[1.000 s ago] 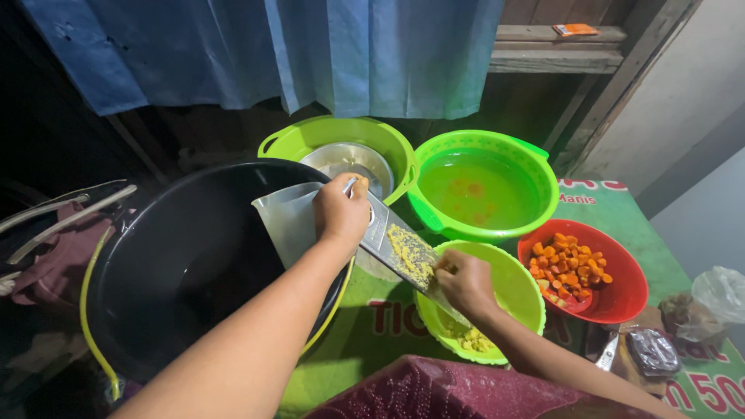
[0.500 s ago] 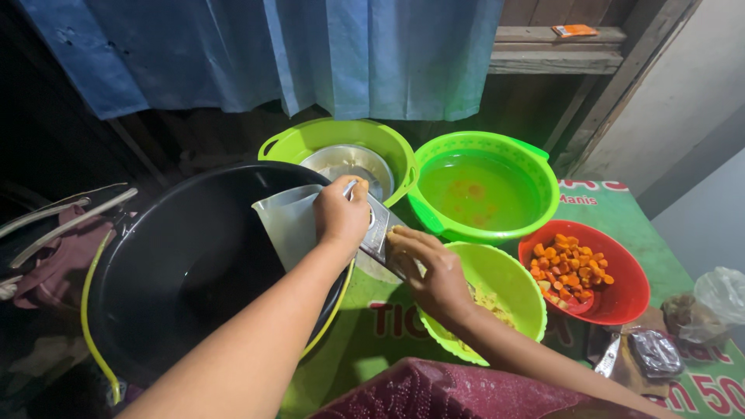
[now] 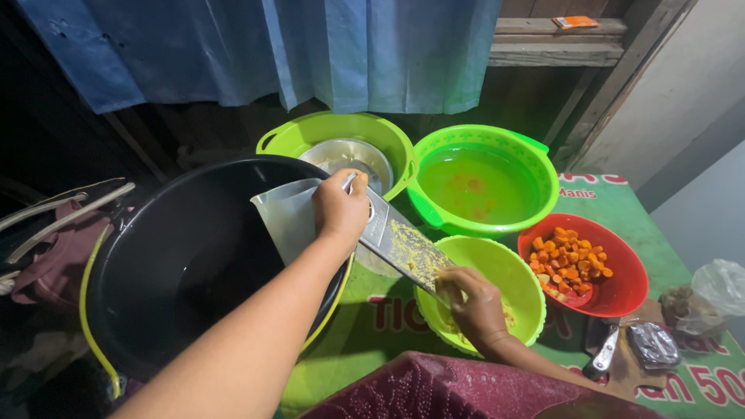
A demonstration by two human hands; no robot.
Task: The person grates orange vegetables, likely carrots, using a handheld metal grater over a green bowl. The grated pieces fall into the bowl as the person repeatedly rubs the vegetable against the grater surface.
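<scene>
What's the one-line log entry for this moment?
left hand: grips grater top | right hand: at grater's lower end, over lime bowl | red bowl: orange pieces

Bowls and basins crowd the bench.
A grater (image 3: 403, 244) slants over the near bowl (image 3: 508, 275); the chunk bowl (image 3: 621, 287) sits right, the water basin (image 3: 485, 182) behind, the big basin (image 3: 194, 256) left.

Red bowl (image 3: 621, 291) of orange chunks, green basin (image 3: 535, 174) of water, black tub (image 3: 155, 233), perhaps a knife (image 3: 604, 353)

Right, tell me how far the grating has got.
Done: yellow shreds coat the grater and lie in the small green bowl. In hand: the left hand steadies the grater's top while the right hand presses at its lower end. Left: orange chunks fill the red bowl.
</scene>
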